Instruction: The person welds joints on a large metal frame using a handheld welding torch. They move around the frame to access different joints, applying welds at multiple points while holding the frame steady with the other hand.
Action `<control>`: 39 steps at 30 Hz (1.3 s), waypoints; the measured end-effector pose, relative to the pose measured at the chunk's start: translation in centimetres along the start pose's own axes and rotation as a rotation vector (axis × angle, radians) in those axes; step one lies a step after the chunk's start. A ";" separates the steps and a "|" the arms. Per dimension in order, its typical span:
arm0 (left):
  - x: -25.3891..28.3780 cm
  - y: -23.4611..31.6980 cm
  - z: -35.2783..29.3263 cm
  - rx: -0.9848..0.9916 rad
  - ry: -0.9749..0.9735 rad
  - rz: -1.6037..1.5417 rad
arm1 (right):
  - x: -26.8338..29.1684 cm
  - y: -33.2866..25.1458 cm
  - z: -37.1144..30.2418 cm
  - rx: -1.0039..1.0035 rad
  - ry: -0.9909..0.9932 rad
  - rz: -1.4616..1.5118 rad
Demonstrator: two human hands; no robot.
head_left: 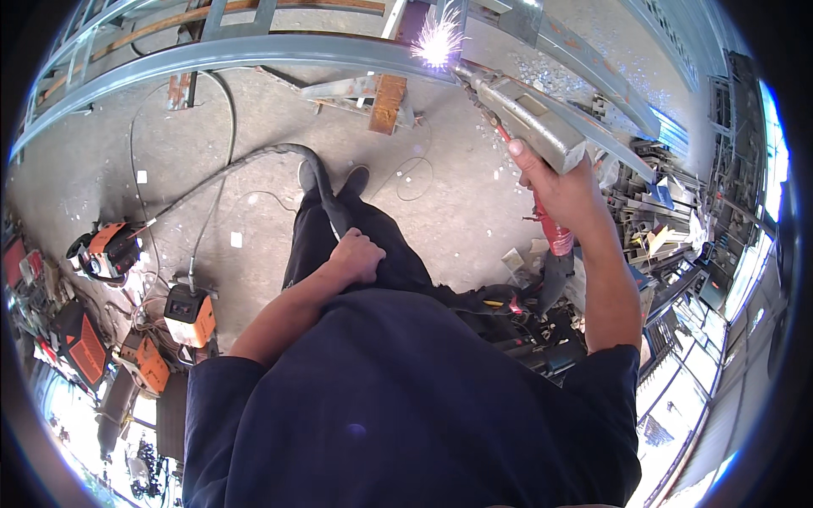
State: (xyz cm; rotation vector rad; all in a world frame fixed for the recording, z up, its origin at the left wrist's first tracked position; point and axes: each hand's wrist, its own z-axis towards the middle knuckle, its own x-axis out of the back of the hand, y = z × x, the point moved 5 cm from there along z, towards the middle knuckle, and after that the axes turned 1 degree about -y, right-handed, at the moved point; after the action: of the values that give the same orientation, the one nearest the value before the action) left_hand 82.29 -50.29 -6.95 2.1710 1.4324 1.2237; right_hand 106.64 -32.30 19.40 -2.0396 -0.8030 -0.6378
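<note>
The right hand's [563,193] fingers curl around the red handle of a welding torch [552,227], whose tip points at a bright sparking arc [437,49] on the far steel beam [254,57]. Nearer, the left hand's [357,257] fingers close on a thick black cable [318,179].

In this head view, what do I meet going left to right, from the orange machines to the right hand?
Orange machines, left shoe, left hand, sparks, right hand.
</note>
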 end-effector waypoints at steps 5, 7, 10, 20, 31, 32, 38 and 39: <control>0.1 -0.1 0.0 -0.012 0.017 0.003 | 0.1 -0.3 -0.1 -0.031 -0.007 0.013; 0.4 0.0 -0.1 0.002 -0.026 -0.007 | 0.1 -0.3 -0.2 -0.028 -0.012 0.026; 0.7 0.0 -0.1 0.009 -0.045 -0.012 | 0.1 -0.2 -0.1 -0.010 -0.019 0.051; 0.0 -0.3 0.2 -0.018 -0.004 0.022 | 0.3 0.1 -0.2 -0.024 -0.007 0.132; -0.4 -0.5 0.0 -0.021 0.015 -0.001 | 1.1 0.5 -1.0 0.083 0.074 0.245; -0.5 -0.6 0.0 -0.021 0.017 -0.001 | 1.0 0.5 -0.8 0.093 0.070 0.247; -0.9 -0.6 0.0 -0.016 0.010 0.020 | 0.0 0.2 -0.3 0.112 0.022 0.208; -0.9 -0.7 -0.1 -0.018 0.011 0.017 | 0.0 0.2 -0.3 0.123 0.027 0.206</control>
State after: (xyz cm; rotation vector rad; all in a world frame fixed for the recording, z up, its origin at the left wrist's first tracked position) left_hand 81.68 -50.76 -7.76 2.1719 1.4044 1.2510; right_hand 106.75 -32.65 19.41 -1.9656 -0.5920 -0.4869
